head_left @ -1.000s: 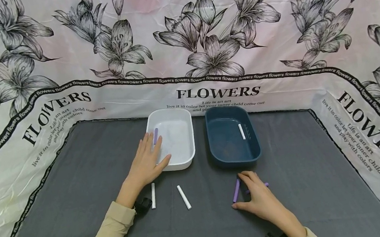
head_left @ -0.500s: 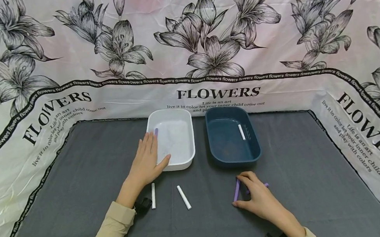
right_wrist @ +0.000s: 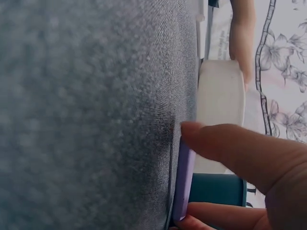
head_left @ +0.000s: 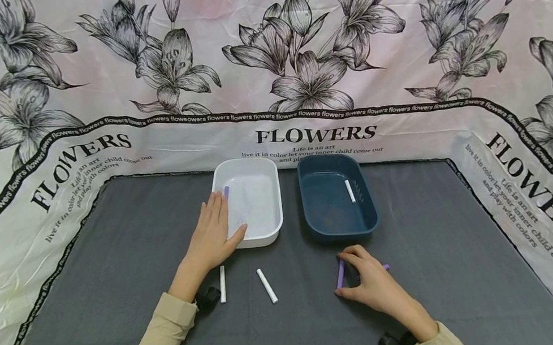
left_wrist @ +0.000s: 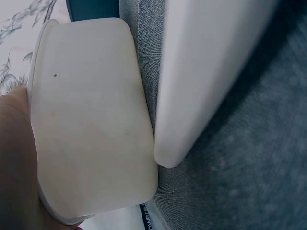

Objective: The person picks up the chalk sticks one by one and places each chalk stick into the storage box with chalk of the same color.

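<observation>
My right hand (head_left: 377, 283) pinches a purple chalk stick (head_left: 340, 274) lengthwise, thumb at its near end and fingertips at its far end. In the right wrist view this chalk stays close over the grey cloth. Another purple chalk (head_left: 386, 267) is mostly hidden behind that hand. My left hand (head_left: 210, 234) rests with straight fingers over the left rim of a white plastic tub (head_left: 259, 241), its thumb at the near rim. Inside the tub a purple chalk (head_left: 226, 192) peeks out beside the fingers.
A dark blue tub (head_left: 333, 217) stands right of the white one, with a white chalk (head_left: 350, 191) inside. Two more white chalks (head_left: 222, 284) lie on the grey cloth (head_left: 296, 341) nearer me. Behind the tubs rises a flower-printed cloth (head_left: 201, 141).
My right hand has shifted slightly left and away from me with the purple chalk. My left fingers have drawn together, covering more of the chalk in the white tub.
</observation>
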Available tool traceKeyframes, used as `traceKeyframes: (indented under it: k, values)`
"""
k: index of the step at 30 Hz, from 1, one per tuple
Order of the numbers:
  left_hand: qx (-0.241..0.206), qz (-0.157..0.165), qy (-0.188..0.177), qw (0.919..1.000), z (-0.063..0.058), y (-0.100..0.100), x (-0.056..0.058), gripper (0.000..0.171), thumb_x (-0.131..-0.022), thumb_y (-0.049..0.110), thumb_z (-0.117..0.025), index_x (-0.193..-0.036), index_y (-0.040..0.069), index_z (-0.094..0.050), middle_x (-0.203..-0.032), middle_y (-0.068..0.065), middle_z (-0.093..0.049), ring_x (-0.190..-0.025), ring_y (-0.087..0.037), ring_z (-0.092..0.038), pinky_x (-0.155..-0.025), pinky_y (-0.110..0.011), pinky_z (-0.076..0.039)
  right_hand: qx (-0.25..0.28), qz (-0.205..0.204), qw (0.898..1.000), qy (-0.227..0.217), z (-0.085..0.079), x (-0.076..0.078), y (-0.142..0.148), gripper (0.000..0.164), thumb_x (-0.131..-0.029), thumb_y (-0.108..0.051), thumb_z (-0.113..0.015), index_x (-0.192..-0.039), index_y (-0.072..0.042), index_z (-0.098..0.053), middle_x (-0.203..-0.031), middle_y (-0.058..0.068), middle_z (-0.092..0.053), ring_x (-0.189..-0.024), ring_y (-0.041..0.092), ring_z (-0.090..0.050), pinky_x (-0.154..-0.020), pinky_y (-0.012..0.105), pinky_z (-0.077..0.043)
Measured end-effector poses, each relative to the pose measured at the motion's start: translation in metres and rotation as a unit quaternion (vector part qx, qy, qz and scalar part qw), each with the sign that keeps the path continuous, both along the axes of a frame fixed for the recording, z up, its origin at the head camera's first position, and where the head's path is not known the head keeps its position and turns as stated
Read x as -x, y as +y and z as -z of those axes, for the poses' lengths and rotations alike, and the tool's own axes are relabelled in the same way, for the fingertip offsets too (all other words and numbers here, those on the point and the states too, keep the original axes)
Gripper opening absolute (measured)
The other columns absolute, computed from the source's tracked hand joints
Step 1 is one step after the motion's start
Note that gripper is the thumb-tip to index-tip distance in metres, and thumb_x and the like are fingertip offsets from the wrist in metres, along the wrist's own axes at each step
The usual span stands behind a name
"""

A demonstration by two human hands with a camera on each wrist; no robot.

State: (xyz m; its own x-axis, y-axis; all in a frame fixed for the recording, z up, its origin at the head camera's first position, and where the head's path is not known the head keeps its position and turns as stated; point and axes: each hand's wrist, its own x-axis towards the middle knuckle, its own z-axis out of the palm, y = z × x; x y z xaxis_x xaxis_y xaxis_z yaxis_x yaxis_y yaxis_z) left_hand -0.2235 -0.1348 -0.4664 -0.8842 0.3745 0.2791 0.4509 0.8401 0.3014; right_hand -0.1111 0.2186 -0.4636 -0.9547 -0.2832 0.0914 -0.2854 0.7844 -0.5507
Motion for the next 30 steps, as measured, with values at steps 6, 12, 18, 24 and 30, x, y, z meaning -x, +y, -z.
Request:
traceKeyframes:
  k: [6, 12, 18, 24, 30]
  values:
    - [-0.002, 0.001, 0.000, 1.0000, -0.002, 0.001, -0.001, 0.087, -0.099, 0.048, -0.047, -0.152, -0.013, -0.014, -0.160, -0.030, -0.011, -0.151, -0.037, -0.003, -0.120, -0.051, -0.004, 0.006, -0.009, 1.000, 0.001, -0.003, 0.003, -0.005, 0.072, -0.068, -0.024, -0.092, -0.128, 0.002, -0.063, -0.124, 0.004, -0.055, -0.112, 0.022, -0.056, -0.096, 0.045, -0.048]
    - [0.011, -0.015, -0.003, 0.9998, -0.004, 0.003, -0.005, 0.089, -0.100, 0.050, -0.045, -0.153, -0.012, -0.011, -0.161, -0.028, -0.007, -0.151, -0.036, -0.002, -0.120, -0.050, -0.006, 0.017, -0.029, 0.999, 0.015, -0.007, 0.007, -0.014, 0.073, -0.067, -0.023, -0.092, -0.129, 0.002, -0.063, -0.125, 0.003, -0.056, -0.113, 0.023, -0.056, -0.095, 0.047, -0.048]
    - [0.018, -0.025, -0.011, 0.9995, -0.005, 0.002, -0.009, 0.090, -0.100, 0.053, -0.044, -0.153, -0.012, -0.010, -0.162, -0.028, -0.006, -0.151, -0.037, -0.003, -0.121, -0.049, -0.007, 0.028, -0.055, 0.998, 0.023, -0.017, 0.010, -0.022, 0.073, -0.069, -0.023, -0.091, -0.131, 0.002, -0.062, -0.127, 0.002, -0.055, -0.118, 0.023, -0.055, -0.096, 0.047, -0.048]
    - [0.032, -0.022, -0.017, 0.9991, -0.007, 0.001, -0.011, 0.080, -0.103, 0.042, -0.040, -0.153, -0.013, -0.010, -0.161, -0.029, -0.005, -0.151, -0.037, 0.000, -0.121, -0.048, -0.003, 0.041, -0.083, 0.995, 0.029, -0.032, 0.014, -0.029, 0.072, -0.072, -0.025, -0.089, -0.132, 0.001, -0.061, -0.129, 0.003, -0.055, -0.120, 0.024, -0.054, -0.097, 0.048, -0.048]
    - [0.031, -0.013, 0.007, 0.9994, -0.005, 0.002, -0.011, 0.067, -0.098, 0.020, -0.036, -0.151, -0.015, -0.016, -0.160, -0.030, -0.010, -0.150, -0.040, -0.004, -0.120, -0.052, -0.006, 0.049, -0.088, 0.994, 0.031, -0.047, 0.020, -0.036, 0.072, -0.073, -0.025, -0.089, -0.134, -0.002, -0.060, -0.132, 0.004, -0.054, -0.121, 0.024, -0.054, -0.098, 0.047, -0.047]
